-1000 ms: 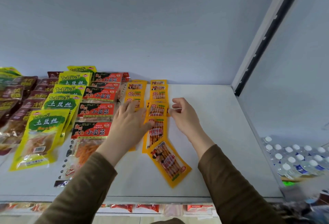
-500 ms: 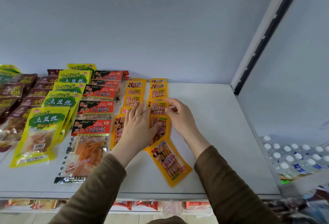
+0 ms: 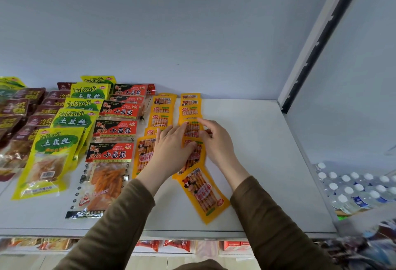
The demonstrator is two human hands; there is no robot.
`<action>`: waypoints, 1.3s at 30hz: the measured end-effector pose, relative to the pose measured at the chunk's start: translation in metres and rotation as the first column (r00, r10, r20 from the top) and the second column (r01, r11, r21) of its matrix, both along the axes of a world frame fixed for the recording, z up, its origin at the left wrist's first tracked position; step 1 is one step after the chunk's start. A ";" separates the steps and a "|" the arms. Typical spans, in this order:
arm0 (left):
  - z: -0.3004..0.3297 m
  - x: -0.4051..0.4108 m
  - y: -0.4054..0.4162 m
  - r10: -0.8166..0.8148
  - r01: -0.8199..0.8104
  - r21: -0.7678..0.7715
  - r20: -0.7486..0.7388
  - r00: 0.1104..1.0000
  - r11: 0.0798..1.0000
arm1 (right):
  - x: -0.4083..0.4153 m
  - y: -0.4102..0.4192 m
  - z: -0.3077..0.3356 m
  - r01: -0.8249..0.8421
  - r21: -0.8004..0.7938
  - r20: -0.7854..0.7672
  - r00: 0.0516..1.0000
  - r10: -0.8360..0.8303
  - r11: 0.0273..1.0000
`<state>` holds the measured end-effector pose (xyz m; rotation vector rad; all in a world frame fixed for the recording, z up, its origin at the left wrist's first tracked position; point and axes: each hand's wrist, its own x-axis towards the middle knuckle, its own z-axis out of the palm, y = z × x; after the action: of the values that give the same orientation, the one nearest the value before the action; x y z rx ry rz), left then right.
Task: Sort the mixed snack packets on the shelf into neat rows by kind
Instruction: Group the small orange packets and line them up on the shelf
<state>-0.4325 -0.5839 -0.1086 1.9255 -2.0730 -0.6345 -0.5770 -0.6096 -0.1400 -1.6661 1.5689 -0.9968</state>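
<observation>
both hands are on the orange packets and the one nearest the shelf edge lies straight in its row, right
Not quite. In the head view the left hand and right hand are on the orange packets, but the nearest packet lies tilted, out of line with its row.

The right part of the shelf (image 3: pixel 252 141) lies bare from the orange packets (image 3: pixel 190 111) to the side upright (image 3: pixel 317 40), open from front edge to back wall (image 3: pixel 192 33). Left of the orange rows, red packets (image 3: pixel 115 130), yellow-green bags (image 3: pixel 66 119) and brown packets (image 3: pixel 23 108) lie close together, overlapping.
</observation>
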 end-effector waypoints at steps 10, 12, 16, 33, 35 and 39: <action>-0.009 0.000 -0.003 -0.009 0.009 -0.008 0.021 1.000 1.000 | -0.005 0.002 0.000 0.035 -0.014 0.024 0.999 -0.034 0.999; -0.003 0.001 0.000 -0.014 0.013 -0.019 -0.024 1.000 1.000 | -0.004 0.002 -0.001 0.028 -0.018 0.012 1.000 -0.028 0.999; 0.008 0.019 0.010 0.017 -0.029 -0.159 -0.078 0.997 0.987 | -0.006 0.005 -0.001 0.050 -0.023 0.040 0.998 -0.049 0.998; -0.017 0.021 0.043 0.041 -0.016 -0.115 0.220 0.975 0.993 | 0.001 0.037 -0.002 0.092 -0.056 -0.211 0.972 -0.101 0.994; -0.015 0.017 0.041 0.016 0.002 -0.100 0.182 0.983 0.995 | 0.002 0.035 -0.003 0.116 -0.079 -0.217 0.968 -0.130 0.990; -0.014 0.016 0.042 0.010 0.011 -0.113 0.185 0.983 0.994 | 0.002 0.035 -0.004 0.121 -0.131 -0.225 0.963 -0.149 0.984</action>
<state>-0.4168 -0.5418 -0.1230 1.9861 -2.1660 -0.3398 -0.5746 -0.5744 -0.1436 -1.8311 1.8302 -1.0065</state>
